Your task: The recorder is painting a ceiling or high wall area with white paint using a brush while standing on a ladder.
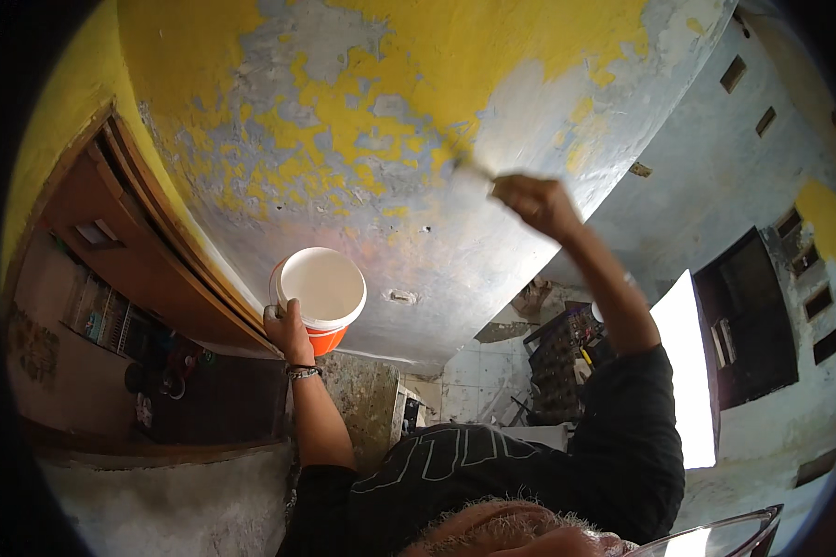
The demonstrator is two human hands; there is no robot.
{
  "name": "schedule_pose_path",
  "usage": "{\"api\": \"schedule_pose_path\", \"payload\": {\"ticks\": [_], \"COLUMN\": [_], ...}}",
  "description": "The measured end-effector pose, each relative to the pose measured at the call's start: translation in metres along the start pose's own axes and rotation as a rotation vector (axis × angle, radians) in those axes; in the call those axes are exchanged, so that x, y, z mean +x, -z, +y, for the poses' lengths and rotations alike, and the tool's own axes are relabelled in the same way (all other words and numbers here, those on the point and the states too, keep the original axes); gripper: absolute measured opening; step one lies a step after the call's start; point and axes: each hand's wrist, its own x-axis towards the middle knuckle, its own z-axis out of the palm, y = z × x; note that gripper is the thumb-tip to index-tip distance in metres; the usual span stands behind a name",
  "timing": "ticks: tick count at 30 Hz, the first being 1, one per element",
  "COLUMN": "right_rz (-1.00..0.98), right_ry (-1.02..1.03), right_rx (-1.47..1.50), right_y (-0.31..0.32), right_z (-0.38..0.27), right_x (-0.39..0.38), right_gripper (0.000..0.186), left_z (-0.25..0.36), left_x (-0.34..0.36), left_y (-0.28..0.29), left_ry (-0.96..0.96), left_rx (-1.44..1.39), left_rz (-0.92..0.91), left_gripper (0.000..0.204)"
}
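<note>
My left hand (291, 332) is closed on the side of a white and orange plastic bucket (328, 340), which it holds tilted in front of the wall. The bucket's white inside faces up at me; how much it contains, I cannot make out. Raised to the right, my right hand (536, 205) grips what looks like a paintbrush (472, 168), smeared by motion. Its dark tip is at the wall (409, 237), though contact is unclear. Patchy yellow paint covers the upper wall, with grey and whitish areas showing between and below.
A brown wooden door (130, 237) stands in a frame on the left. Below right is a dark crate-like stand (567, 362) with things on it, above a tiled floor (464, 379). A bright opening (687, 371) and a dark window (748, 320) are at right.
</note>
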Motion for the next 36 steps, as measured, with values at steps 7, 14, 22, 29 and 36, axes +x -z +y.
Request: {"api": "schedule_pose_path", "payload": {"ticks": [7,14,22,29,36], "right_rz": [0.332,-0.383,-0.047,0.229,-0.032], "right_ry": [0.233,-0.142,0.050,0.344,0.233], "right_rx": [-0.217,0.057,-0.197,-0.541,-0.589], "right_y": [0.091,-0.048,0.102,0.174,0.039], "right_z": [-0.057,-0.016,0.007,0.000,0.026], "right_x": [0.066,-0.088,-0.019,0.032,-0.110], "right_gripper": [0.015,0.013,0.013,0.014,0.013], "left_z": [0.002,0.005,0.008,0.012,0.014], "left_x": [0.001,0.000,-0.005,-0.006,-0.007], "left_y": [0.003,-0.004,-0.001,-0.002,-0.008], "left_ry": [0.001,-0.029,-0.043,-0.039,-0.035], "left_rx": [0.001,0.072,0.095,0.080,0.088], "left_rz": [-0.010,-0.015,-0.006,0.003,-0.023], "left_gripper": [0.022,0.026,0.027,0.029,0.030]}}
